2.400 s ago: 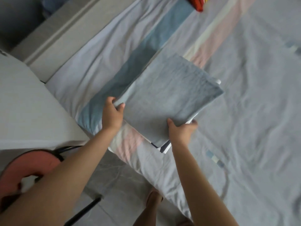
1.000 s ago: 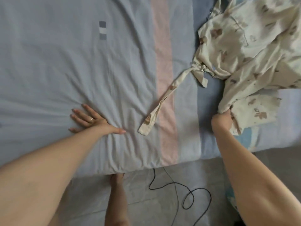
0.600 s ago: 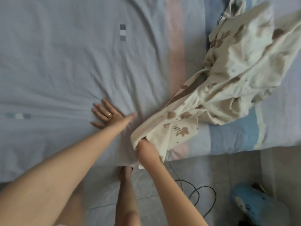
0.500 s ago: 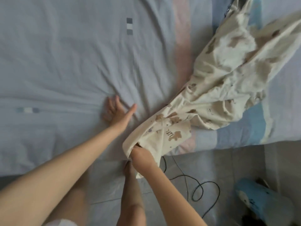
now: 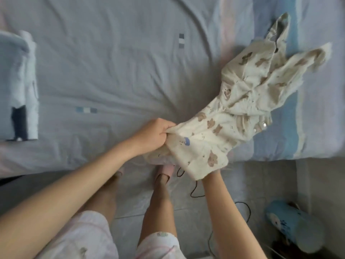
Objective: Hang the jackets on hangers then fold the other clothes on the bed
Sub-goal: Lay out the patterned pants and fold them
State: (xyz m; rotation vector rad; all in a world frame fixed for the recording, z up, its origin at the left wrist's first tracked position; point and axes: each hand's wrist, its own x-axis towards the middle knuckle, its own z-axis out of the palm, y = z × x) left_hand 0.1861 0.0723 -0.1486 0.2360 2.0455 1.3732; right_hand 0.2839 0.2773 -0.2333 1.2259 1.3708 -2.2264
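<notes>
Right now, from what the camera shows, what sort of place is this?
Most likely a bedroom at home: a wide bed with a striped sheet, a folded pile of clothes on it at the left, and a bear-print garment that the left hand grips.

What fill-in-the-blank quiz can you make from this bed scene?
1. The left hand grips a cream garment printed with small brown ____.
2. A folded pile of clothes lies at the ____ edge of the bed.
3. A thin black ____ curls across the floor.
Missing words: bears; left; cable.
</notes>
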